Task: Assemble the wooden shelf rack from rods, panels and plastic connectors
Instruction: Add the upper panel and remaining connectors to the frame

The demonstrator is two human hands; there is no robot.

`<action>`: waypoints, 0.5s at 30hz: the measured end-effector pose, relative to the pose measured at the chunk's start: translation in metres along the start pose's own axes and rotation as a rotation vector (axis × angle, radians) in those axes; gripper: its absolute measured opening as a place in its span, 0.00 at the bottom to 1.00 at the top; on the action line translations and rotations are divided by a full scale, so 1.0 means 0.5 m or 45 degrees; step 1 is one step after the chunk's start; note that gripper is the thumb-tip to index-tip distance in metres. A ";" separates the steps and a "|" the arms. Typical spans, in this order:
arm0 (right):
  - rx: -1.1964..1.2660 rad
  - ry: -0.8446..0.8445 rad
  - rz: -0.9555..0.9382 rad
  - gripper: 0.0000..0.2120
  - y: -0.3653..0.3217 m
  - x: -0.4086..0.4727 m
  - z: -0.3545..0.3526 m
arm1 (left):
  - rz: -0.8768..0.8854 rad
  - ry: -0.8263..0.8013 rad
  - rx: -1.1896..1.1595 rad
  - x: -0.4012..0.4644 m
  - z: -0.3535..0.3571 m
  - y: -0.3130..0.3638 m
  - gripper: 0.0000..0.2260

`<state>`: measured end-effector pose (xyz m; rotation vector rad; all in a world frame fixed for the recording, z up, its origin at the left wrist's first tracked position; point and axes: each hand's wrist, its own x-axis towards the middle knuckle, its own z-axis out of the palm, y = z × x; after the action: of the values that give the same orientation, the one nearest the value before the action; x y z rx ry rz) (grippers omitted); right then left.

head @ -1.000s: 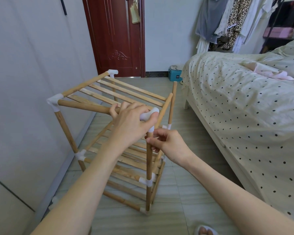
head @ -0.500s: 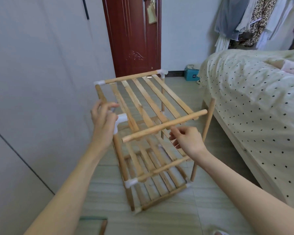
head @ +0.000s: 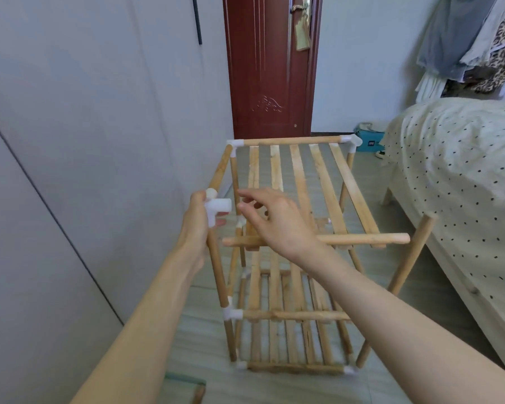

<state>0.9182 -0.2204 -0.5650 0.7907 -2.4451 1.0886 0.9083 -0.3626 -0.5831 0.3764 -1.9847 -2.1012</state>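
head view: left hand [head: 197,221] clasping white connector [head: 216,208] atop rack [head: 301,258] post, right hand [head: 274,220] loose-fingered above front rod [head: 362,239]

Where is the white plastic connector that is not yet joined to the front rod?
In the head view, the white connector sits atop the rack's front-left post, held by the left hand, just left of the loose front rod.
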 end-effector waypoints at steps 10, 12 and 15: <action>0.162 0.048 -0.088 0.08 0.001 0.041 0.070 | -0.046 -0.021 -0.034 0.007 -0.006 -0.021 0.24; 0.153 0.028 -0.074 0.08 0.001 0.042 0.071 | -0.047 -0.017 -0.040 0.011 -0.006 -0.025 0.31; 0.154 -0.037 -0.051 0.09 -0.009 0.048 0.076 | -0.016 0.015 -0.044 0.008 -0.011 -0.022 0.24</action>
<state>0.8989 -0.2599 -0.5744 0.8945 -2.3943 1.2278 0.9064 -0.3687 -0.5945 0.3948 -1.9420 -2.1324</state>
